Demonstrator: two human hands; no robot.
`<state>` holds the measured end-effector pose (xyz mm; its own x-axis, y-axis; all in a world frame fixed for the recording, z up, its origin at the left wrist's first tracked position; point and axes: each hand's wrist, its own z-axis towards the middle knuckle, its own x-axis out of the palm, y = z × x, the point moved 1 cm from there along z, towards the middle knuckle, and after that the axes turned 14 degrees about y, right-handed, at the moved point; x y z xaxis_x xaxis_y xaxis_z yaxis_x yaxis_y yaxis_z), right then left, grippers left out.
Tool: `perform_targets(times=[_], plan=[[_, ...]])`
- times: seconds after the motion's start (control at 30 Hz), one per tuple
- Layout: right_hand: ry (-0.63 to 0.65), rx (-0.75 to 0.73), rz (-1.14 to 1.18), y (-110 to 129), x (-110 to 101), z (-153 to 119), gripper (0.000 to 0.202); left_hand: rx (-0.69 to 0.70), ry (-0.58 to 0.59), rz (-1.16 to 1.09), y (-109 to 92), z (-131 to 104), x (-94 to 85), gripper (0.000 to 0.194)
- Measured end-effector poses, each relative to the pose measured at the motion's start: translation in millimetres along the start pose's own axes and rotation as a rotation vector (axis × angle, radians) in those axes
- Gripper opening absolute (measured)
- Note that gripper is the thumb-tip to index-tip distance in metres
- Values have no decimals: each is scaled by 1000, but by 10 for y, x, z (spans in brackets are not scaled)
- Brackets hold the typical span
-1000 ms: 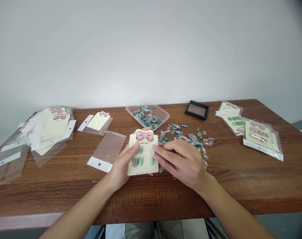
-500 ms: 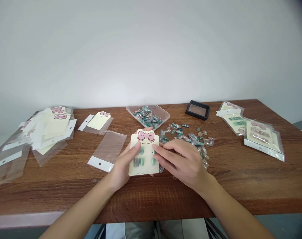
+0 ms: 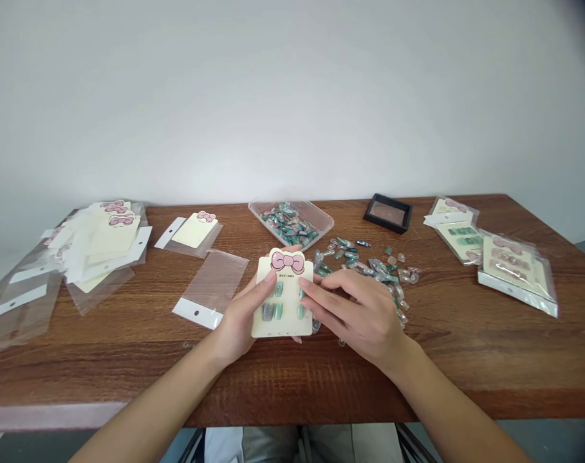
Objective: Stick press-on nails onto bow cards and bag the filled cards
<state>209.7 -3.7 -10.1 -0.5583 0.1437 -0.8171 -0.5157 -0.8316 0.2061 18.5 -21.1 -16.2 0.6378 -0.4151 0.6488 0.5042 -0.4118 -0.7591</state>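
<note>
A cream display card with a pink bow at its top is tilted up above the front of the table. My left hand grips its left side, thumb on the front, other fingers behind. Green and grey press-on nails sit on the card in two columns. At the card's right edge, my right hand has its fingertips closed on a green press-on nail, partly covered by the fingers and touching the card. Loose press-on nails lie scattered behind and beside my right hand.
Behind the card stands a clear plastic tub of nails, with a black frame-like box to its right. A clear bag and a bagged card lie left. Stacked cards are far left; filled packets lie right.
The view has turned slightly, so the tabletop appears a little farther right. Both hands keep their places on the card, with the right fingertips still at the same nail.
</note>
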Motion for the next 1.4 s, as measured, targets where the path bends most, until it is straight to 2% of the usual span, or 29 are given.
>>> perform_targets(times=[0.23, 0.37, 0.73, 0.97, 1.4], plan=[[-77, 11, 52, 18, 2, -18, 33, 14, 41, -70, -16, 9, 3, 56], [-102, 8, 100, 43, -44, -8, 20, 25, 56, -101, 0, 12, -26, 55], [-66, -81, 57, 39, -52, 0, 20, 67, 80, -119, -53, 5, 17, 46], [-37, -99, 13, 41, -51, -9, 21, 53, 111, -111, -30, 2, -23, 51], [2, -113, -39, 54, -45, -9, 25, 47, 53, -112, -78, 13, 33, 55]])
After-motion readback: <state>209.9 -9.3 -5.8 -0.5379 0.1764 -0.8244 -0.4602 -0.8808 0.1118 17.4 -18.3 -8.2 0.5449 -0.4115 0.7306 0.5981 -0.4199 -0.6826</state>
